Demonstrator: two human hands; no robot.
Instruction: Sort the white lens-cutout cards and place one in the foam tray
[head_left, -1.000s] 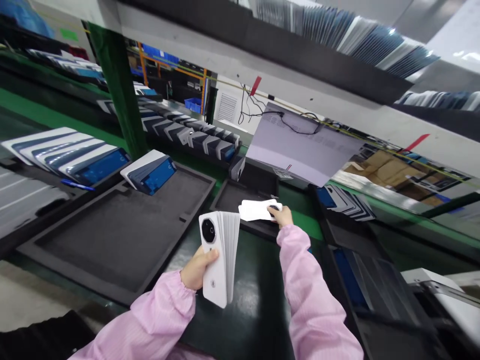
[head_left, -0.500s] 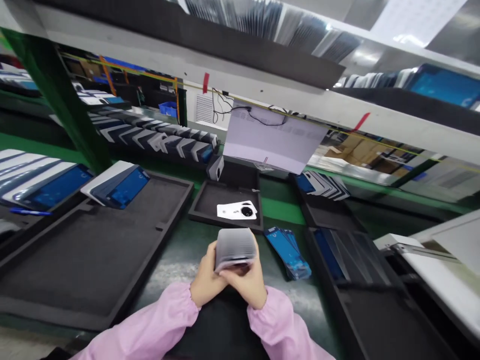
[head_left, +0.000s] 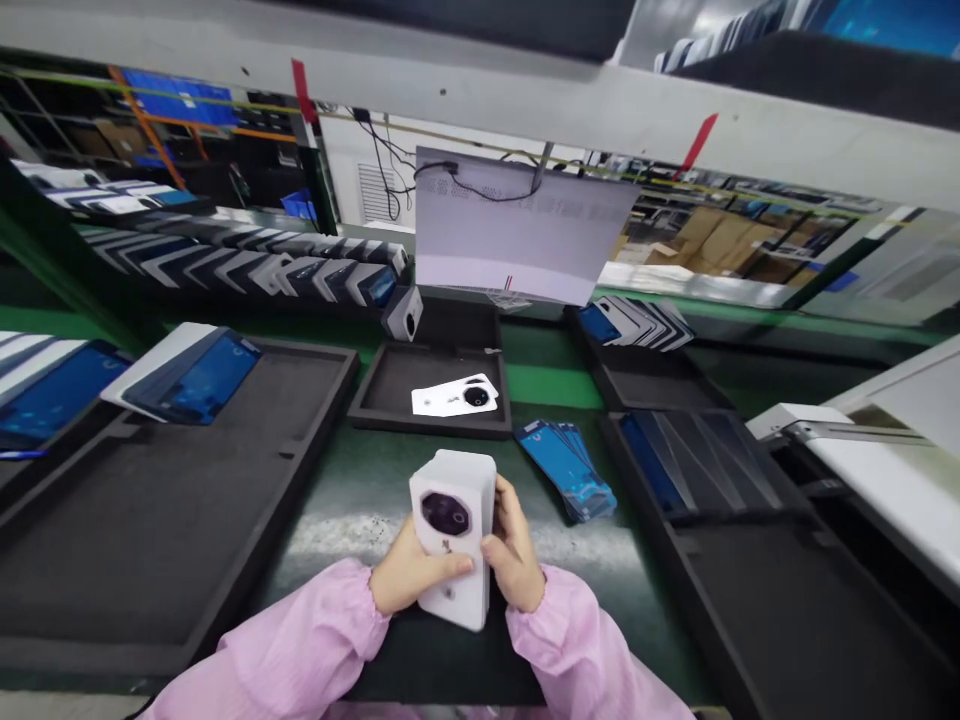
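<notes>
Both hands hold a thick stack of white phone back panels [head_left: 450, 585], stood nearly upright over the dark bench. A dark camera patch marks the face of the front panel. My left hand [head_left: 409, 570] wraps the stack's left side, its thumb lying across the front. On the opposite side, my right hand [head_left: 516, 550] grips the right edges with thumb and fingers; part of its fingers is hidden behind the stack. Beyond them, more white panels [head_left: 439, 400] lie in a small black tray [head_left: 480, 428]. A fanned pile of blue-filmed panels [head_left: 566, 465] rests on the bench to the right.
A large black tray [head_left: 187, 520] covers the left side, with blue-and-white panels [head_left: 195, 375] leaning at its far end. Another black tray [head_left: 795, 620] runs along the right. A pale monitor back [head_left: 510, 225] stands behind, under an overhead shelf beam [head_left: 480, 90].
The stack has turned from its edges facing me to its printed white face toward me. My hands have shifted to its two sides. The view has swung slightly right and down.
</notes>
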